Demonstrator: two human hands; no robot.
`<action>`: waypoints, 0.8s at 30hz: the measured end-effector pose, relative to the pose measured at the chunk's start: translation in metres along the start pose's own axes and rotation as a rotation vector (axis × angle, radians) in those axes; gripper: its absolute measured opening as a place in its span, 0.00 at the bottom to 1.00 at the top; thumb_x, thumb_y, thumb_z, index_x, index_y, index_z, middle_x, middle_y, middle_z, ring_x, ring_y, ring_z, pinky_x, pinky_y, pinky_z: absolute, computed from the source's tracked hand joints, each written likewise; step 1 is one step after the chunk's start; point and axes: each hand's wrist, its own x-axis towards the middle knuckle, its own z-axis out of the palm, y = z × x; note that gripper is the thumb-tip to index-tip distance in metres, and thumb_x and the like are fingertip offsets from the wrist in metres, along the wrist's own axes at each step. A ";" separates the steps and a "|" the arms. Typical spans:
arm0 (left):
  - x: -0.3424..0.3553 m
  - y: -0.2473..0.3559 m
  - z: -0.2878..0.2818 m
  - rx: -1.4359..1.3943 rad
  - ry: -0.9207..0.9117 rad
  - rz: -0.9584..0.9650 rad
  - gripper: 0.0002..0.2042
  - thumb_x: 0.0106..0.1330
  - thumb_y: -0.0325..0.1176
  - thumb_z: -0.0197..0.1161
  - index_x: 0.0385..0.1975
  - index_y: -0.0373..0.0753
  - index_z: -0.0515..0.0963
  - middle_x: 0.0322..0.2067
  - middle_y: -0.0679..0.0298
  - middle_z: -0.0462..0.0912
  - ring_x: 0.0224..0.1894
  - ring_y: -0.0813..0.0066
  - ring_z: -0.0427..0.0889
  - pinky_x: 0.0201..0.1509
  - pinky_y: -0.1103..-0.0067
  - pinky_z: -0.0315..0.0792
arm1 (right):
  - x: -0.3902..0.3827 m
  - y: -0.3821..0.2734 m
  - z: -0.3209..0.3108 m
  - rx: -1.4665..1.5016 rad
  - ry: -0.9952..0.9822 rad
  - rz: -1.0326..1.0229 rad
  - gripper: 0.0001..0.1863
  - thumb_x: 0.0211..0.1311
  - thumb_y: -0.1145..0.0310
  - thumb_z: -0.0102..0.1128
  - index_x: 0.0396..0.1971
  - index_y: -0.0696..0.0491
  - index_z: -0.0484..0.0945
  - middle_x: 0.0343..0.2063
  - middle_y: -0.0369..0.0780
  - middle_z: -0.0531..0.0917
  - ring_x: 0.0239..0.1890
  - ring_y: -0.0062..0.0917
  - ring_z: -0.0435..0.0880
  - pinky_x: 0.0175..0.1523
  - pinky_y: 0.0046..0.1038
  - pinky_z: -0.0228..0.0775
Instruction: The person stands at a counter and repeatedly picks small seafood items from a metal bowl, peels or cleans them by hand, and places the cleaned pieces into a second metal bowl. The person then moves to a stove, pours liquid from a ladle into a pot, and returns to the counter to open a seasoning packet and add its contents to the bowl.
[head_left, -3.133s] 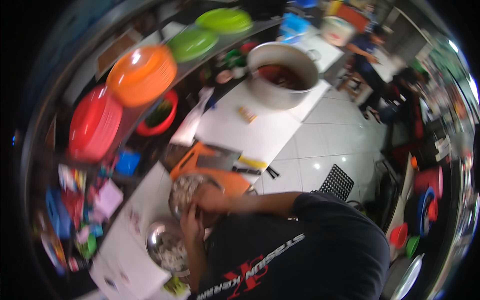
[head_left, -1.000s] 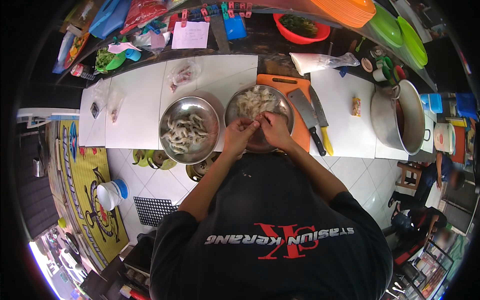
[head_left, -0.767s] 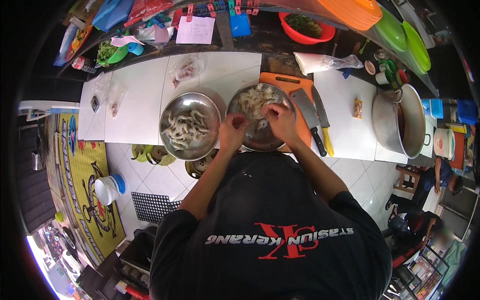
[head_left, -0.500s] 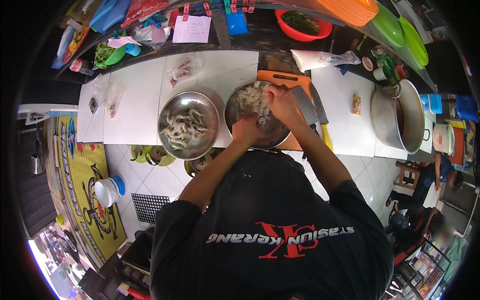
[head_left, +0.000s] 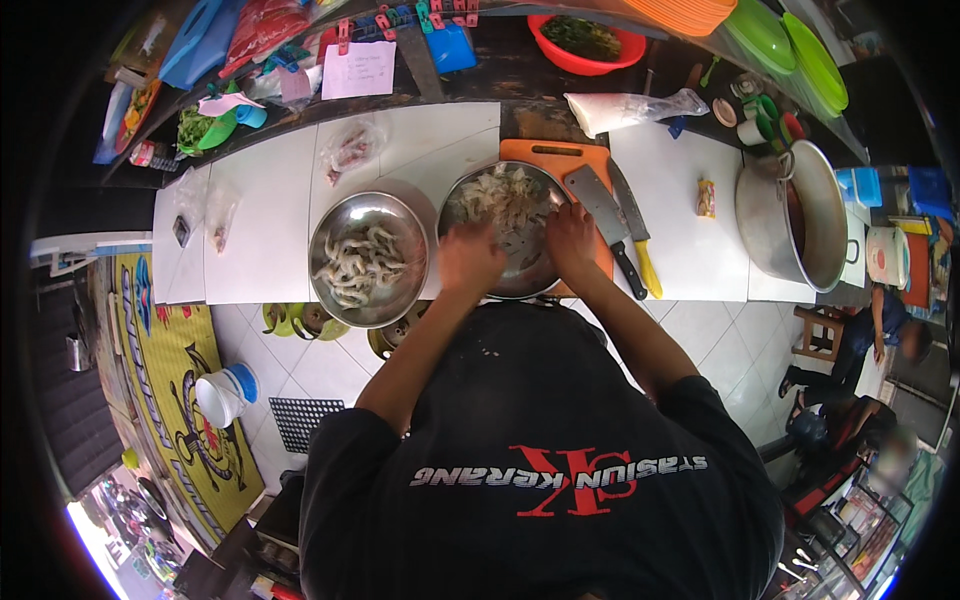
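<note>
Both hands work over a metal bowl (head_left: 530,277) holding a pale heap of shrimp (head_left: 498,195), whole or only shells, I cannot tell. My left hand (head_left: 471,259) is at the bowl's near left side, its fingers smeared by motion. At the right side of the same bowl is my right hand (head_left: 572,240), fingers bent and drawn together by the rim; anything in them is hidden. To the left stands a second metal bowl (head_left: 405,295) with several grey shrimp (head_left: 362,262) piled inside.
Right of the bowl, a cleaver (head_left: 598,203) and a yellow-handled knife (head_left: 632,205) lie at an orange cutting board (head_left: 598,158). A large metal pot (head_left: 768,225) stands farther right, past a small yellow packet (head_left: 706,198). Plastic bags (head_left: 352,148) lie behind the left bowl.
My left hand has shifted a little left. My right hand has come back nearer to me, off the heap's edge, toward the bowl's right side. The whole view has shifted slightly.
</note>
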 end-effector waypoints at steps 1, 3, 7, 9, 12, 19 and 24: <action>-0.001 -0.004 -0.019 -0.049 -0.051 -0.088 0.09 0.54 0.35 0.62 0.32 0.40 0.82 0.33 0.54 0.84 0.42 0.50 0.84 0.42 0.59 0.79 | 0.000 -0.001 0.001 0.010 0.015 0.006 0.08 0.57 0.67 0.58 0.28 0.53 0.84 0.35 0.41 0.82 0.49 0.36 0.76 0.49 0.38 0.68; -0.013 -0.021 -0.056 -0.157 0.092 -0.309 0.10 0.55 0.37 0.62 0.33 0.40 0.81 0.31 0.51 0.84 0.40 0.48 0.84 0.42 0.59 0.79 | 0.000 -0.004 0.001 0.031 0.047 0.021 0.07 0.57 0.67 0.58 0.27 0.53 0.82 0.34 0.41 0.82 0.48 0.36 0.76 0.49 0.39 0.68; -0.039 -0.087 -0.107 0.050 0.214 -0.453 0.11 0.56 0.34 0.65 0.38 0.41 0.83 0.34 0.53 0.86 0.41 0.52 0.85 0.44 0.59 0.79 | 0.000 -0.004 -0.020 0.226 0.023 0.089 0.06 0.57 0.70 0.58 0.30 0.54 0.82 0.36 0.42 0.82 0.48 0.39 0.77 0.51 0.42 0.69; -0.049 -0.097 -0.112 0.285 0.279 -0.352 0.13 0.56 0.34 0.68 0.40 0.40 0.83 0.37 0.54 0.87 0.42 0.53 0.85 0.47 0.61 0.79 | -0.002 0.001 -0.037 0.342 -0.038 0.102 0.07 0.59 0.71 0.59 0.35 0.55 0.82 0.38 0.44 0.83 0.48 0.42 0.78 0.52 0.44 0.70; -0.037 -0.079 -0.101 0.051 0.269 -0.233 0.16 0.57 0.35 0.71 0.44 0.36 0.82 0.39 0.54 0.87 0.44 0.54 0.85 0.50 0.63 0.78 | 0.000 0.002 -0.080 0.625 0.069 0.009 0.05 0.58 0.72 0.61 0.34 0.54 0.82 0.36 0.44 0.85 0.48 0.41 0.80 0.51 0.44 0.71; -0.001 0.013 -0.030 -0.707 -0.131 -0.081 0.19 0.61 0.33 0.71 0.52 0.37 0.82 0.43 0.56 0.88 0.46 0.70 0.88 0.50 0.74 0.79 | 0.002 -0.007 -0.093 0.936 -0.021 -0.062 0.10 0.58 0.73 0.67 0.40 0.55 0.84 0.34 0.45 0.87 0.38 0.42 0.84 0.46 0.39 0.76; 0.003 0.014 -0.024 -0.770 -0.220 -0.097 0.18 0.62 0.33 0.70 0.51 0.36 0.83 0.37 0.58 0.89 0.40 0.75 0.87 0.47 0.77 0.79 | -0.008 -0.002 -0.089 1.245 -0.068 0.098 0.11 0.61 0.69 0.68 0.41 0.57 0.85 0.34 0.47 0.87 0.36 0.39 0.87 0.43 0.35 0.77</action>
